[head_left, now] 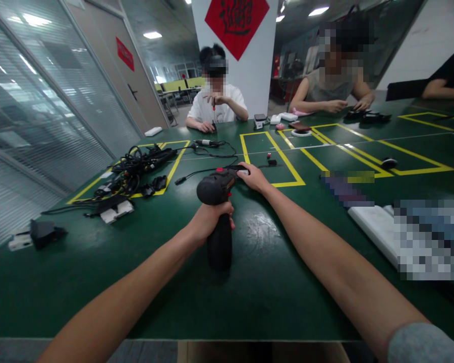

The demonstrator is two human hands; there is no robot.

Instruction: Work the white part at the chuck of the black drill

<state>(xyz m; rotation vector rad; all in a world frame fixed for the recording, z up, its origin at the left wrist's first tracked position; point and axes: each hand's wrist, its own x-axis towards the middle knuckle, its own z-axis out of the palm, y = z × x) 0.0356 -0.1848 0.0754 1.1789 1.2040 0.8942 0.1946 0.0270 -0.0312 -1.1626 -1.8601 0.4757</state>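
My left hand [211, 221] is closed around the grip of a black cordless drill [220, 252], whose head points away from me and has a red part on top. My right hand [254, 177] is by the drill's front end, its fingers closed over a small dark piece with a white label [243, 172]. The drill's tip and most of that piece are hidden, so whether they touch I cannot tell. A black cable with a plug [180, 180] lies just left of the drill head.
Tangled black cables [139, 164] and adapters lie on the green table [166, 302] to the left. Yellow tape [287, 184] marks rectangles. A white box-like object [374, 232] stands at right. Other people sit across the table, one in a white shirt [234, 96].
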